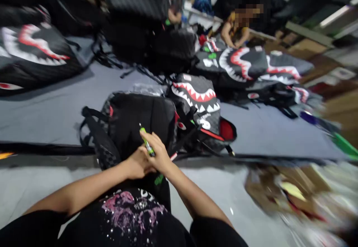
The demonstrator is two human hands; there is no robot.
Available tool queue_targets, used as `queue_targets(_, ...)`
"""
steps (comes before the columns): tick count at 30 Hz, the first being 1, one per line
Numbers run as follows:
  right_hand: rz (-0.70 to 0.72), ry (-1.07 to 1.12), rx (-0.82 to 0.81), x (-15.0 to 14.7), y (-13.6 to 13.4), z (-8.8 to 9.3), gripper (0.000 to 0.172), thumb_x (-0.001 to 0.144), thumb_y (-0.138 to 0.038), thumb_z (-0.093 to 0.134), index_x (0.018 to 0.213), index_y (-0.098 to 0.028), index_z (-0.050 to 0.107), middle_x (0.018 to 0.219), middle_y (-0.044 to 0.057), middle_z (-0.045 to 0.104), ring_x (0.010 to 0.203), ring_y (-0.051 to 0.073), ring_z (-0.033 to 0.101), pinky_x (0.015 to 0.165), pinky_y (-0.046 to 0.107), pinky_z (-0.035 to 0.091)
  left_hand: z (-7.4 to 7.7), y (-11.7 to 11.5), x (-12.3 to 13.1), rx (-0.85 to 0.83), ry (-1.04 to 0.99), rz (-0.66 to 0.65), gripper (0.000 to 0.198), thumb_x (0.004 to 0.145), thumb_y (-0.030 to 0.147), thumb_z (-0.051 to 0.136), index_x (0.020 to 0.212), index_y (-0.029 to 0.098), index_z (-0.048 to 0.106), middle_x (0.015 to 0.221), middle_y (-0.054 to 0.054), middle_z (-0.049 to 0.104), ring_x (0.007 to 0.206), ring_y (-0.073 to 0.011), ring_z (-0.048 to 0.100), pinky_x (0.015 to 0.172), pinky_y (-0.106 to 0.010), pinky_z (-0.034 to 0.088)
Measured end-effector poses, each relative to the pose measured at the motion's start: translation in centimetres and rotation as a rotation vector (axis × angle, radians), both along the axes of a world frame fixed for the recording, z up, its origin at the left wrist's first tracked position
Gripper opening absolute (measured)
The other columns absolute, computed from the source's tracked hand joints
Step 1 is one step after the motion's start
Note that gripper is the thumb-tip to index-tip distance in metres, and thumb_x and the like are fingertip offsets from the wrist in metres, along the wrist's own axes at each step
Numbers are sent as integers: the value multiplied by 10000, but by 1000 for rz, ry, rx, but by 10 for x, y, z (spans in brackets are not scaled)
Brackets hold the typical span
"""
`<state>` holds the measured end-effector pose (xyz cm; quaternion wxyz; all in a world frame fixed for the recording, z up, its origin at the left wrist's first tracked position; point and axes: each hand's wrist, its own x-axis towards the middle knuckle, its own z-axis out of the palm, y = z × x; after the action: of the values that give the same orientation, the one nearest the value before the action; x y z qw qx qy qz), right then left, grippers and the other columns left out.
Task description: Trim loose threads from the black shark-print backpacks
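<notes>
A slim green pen-like tool (147, 142) with a thin dark tip is held in my right hand (159, 154), pointing up and away from me. My left hand (138, 164) is closed just beside and partly under the right one, its fingers curled; whatever they grip is hidden. Both hands are at the near side of a black backpack (137, 116), which lies on the table edge with its plain side up and a strap (100, 135) hanging out to the left. Against its right side rests a grey backpack (195, 94) with a red-and-white shark-mouth print and a red-lined open part.
The long grey table (50, 116) carries more shark-print backpacks (36, 53) at the left and others (246, 62) at the right. A stack of dark bags (140, 27) stands behind. Two people work across the table. Cardboard boxes (279, 187) lie on the floor at right.
</notes>
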<state>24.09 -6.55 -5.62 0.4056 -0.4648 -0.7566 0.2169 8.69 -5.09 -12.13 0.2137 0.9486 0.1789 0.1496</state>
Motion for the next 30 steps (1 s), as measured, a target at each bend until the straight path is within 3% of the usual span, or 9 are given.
queue_targets(2, -243, -55, 23, 14, -4, -18, 379, 965, -264, 563, 1341, -213, 563, 1301, 138, 666, 1222, 250, 628, 1106, 478, 458, 15, 30, 4, 61, -12, 116, 381, 970, 220, 453, 1300, 192, 641, 1315, -142, 662, 1363, -310, 511, 1213, -606, 277)
queue_targets(4, -575, 4, 25, 35, -20, -32, 352, 966, -268, 567, 1310, -199, 535, 1213, 149, 683, 1104, 235, 678, 1016, 431, 526, 30, 60, 15, 163, -74, 142, 365, 979, 201, 439, 1279, 158, 641, 1302, -152, 662, 1305, -295, 554, 1170, -583, 347)
queue_targets(7, -826, 133, -14, 57, -40, -45, 328, 973, -286, 570, 1279, -219, 475, 1059, 111, 676, 960, 208, 701, 942, 402, 554, 53, 91, 46, 312, -78, -98, 342, 971, 192, 478, 1278, 170, 627, 1352, -124, 626, 1352, -270, 493, 1174, -543, 343)
queue_targets(12, -827, 348, -22, 51, -32, -59, 255, 996, -316, 510, 1225, -275, 405, 991, 66, 623, 900, 202, 701, 855, 377, 585, 66, 110, 109, 461, 258, -204, 351, 1001, 408, 489, 1117, 139, 681, 1095, -115, 679, 1101, -277, 596, 1012, -464, 452)
queue_targets(15, -817, 368, -11, 42, -21, -66, 254, 1007, -324, 466, 1245, -271, 394, 1034, 76, 639, 943, 207, 710, 895, 396, 581, 70, 115, 121, 471, 378, -230, 373, 1016, 424, 448, 980, 166, 715, 942, -83, 682, 1002, -267, 616, 892, -436, 478)
queue_targets(19, -810, 410, 33, 40, -15, -86, 322, 983, -370, 482, 1264, -226, 418, 1051, 85, 677, 914, 222, 732, 860, 418, 603, 86, 140, 104, 468, 425, -217, 478, 1017, 508, 425, 869, 167, 724, 934, -61, 673, 1057, -267, 601, 960, -472, 458)
queue_targets(24, -715, 489, 15, 38, -17, -95, 316, 943, -376, 590, 1200, -207, 521, 926, 57, 724, 820, 221, 748, 823, 422, 613, 114, 179, 72, 490, 427, 125, 572, 990, 571, 457, 950, 43, 674, 1084, -89, 651, 1285, -316, 444, 1135, -655, 244)
queue_targets(27, -729, 605, -49, 36, -11, -83, 289, 943, -421, 591, 1134, -206, 562, 781, 11, 701, 632, 184, 710, 650, 361, 605, 112, 168, 66, 438, 407, 88, 532, 936, 605, 524, 1005, 100, 676, 1098, -79, 662, 1260, -303, 473, 1181, -645, 205)
queue_targets(30, -805, 724, -40, 36, 1, -68, 292, 949, -486, 563, 1017, -203, 582, 595, -52, 601, 459, 133, 599, 473, 270, 499, 95, 149, 67, 397, 363, 19, 478, 961, 591, 458, 1004, 170, 678, 1028, -63, 669, 1163, -278, 537, 1187, -612, 243)
